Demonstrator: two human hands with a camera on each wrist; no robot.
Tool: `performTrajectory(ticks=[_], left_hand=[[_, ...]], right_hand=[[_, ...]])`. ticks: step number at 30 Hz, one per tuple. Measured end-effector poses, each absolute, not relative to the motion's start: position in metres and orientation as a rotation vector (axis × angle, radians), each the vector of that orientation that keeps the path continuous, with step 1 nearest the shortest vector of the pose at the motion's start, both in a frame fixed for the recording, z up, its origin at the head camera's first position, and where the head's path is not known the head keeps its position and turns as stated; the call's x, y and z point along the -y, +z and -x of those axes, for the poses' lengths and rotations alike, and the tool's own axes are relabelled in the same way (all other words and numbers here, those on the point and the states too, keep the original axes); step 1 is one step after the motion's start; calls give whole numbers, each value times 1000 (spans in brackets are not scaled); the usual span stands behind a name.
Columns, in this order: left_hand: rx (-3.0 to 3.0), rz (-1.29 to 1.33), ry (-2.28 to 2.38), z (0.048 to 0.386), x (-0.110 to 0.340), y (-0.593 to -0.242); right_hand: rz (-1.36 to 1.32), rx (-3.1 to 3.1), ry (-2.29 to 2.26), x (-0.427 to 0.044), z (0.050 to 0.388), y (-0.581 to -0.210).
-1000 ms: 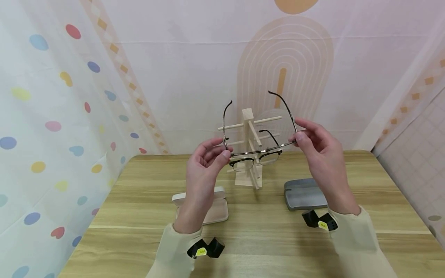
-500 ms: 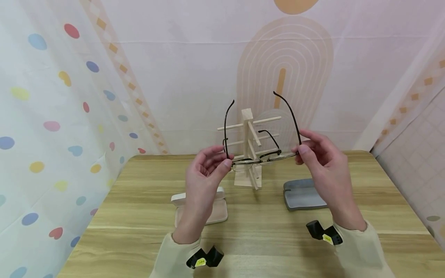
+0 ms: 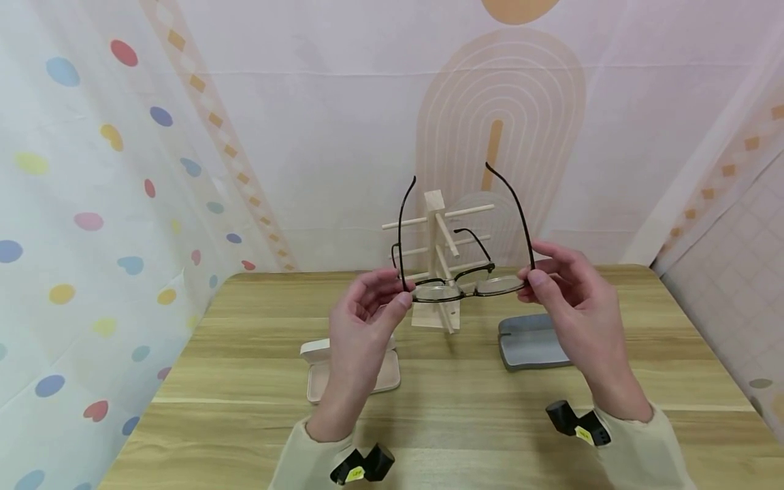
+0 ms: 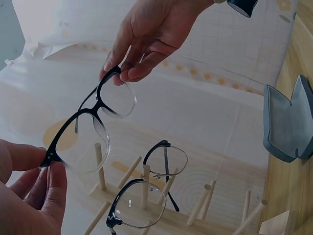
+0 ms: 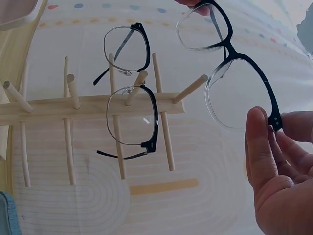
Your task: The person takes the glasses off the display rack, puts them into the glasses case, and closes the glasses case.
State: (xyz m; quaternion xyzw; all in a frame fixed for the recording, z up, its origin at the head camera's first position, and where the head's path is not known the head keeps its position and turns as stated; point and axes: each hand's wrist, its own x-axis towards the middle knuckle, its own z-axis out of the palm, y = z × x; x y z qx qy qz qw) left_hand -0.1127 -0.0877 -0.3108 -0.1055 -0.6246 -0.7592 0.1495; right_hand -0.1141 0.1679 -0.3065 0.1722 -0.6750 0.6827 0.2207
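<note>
My left hand (image 3: 364,340) and right hand (image 3: 582,323) hold one pair of eyeglasses (image 3: 470,294) between them in the air, each pinching an outer front corner by the hinge. The glasses have a black upper frame fading to clear lower rims. Both temples are unfolded, pointing up and away in the head view. Behind them, a second pair of eyeglasses (image 5: 155,115), with black brows and thin metal lower rims, hangs on a wooden display rack (image 5: 88,104). The held pair partly covers it in the head view; both wrist views show the two pairs apart.
The pegged rack stands at the back of the wooden table (image 3: 465,422). An opened white glasses case (image 3: 386,381) lies at left, partly behind my left hand. At right is an opened grey glasses case (image 3: 529,344). A patterned curtain (image 3: 343,136) hangs behind.
Both hands have come down and slightly toward me with the held glasses. Their front has tilted, so the lenses show instead of a thin edge. The rack and cases stay put.
</note>
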Motion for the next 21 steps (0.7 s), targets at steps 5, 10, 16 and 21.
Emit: performTrajectory(ticks=[5,10,16,21], left_hand=[[1790,312,-2175,112,87,-315],[1798,305,-2165,112,87,-318],[1817,285,-2155,111,87,-323],[1824,266,-2165,109,87,-327]], right_hand=[[-505,1855,1904,-170,112,-311],[-490,1891,1855,-170,109,-314],[-441,1925,1853,-171,104,-319],[-491,1893,1890,-172,102,-325]])
